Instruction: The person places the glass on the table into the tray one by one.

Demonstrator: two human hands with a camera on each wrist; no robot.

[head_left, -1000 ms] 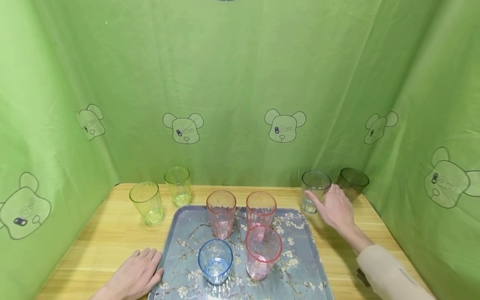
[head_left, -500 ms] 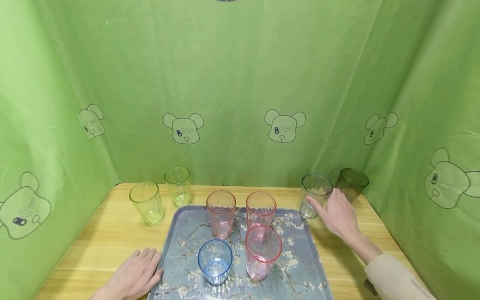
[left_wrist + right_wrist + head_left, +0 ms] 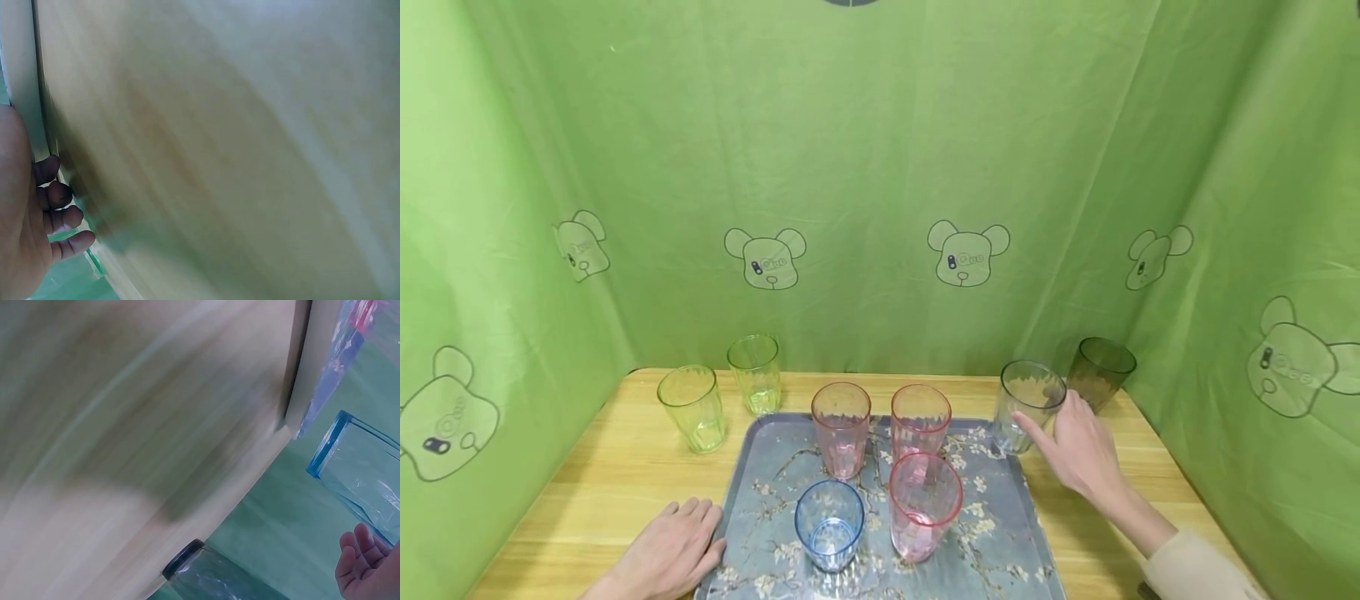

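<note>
At the tray's far right corner, my right hand point(image 3: 1082, 446) grips a clear greyish drinking glass point(image 3: 1026, 396) by its side, thumb in front and fingers at the right. The glass is upright, and its base overlaps the tray corner in the head view. In the right wrist view, the base of this glass point(image 3: 356, 462) shows clear of the tabletop, with curled fingertips point(image 3: 362, 540) against its wall. My left hand point(image 3: 666, 546) rests on the table beside the left edge of the flowered blue-grey tray point(image 3: 745, 475). Its fingers are relaxed and hold nothing.
On the tray stand a blue glass point(image 3: 830, 529) and several pink glasses point(image 3: 921, 525). Two green glasses point(image 3: 696, 412) stand on the wooden table point(image 3: 595, 467) left of it. Behind my right hand is a dark grey glass point(image 3: 1097, 371). Green curtains enclose the table.
My right hand has brought the clear glass toward me and slightly left, from the table behind the tray to the tray's corner. The left hand has stayed put.
</note>
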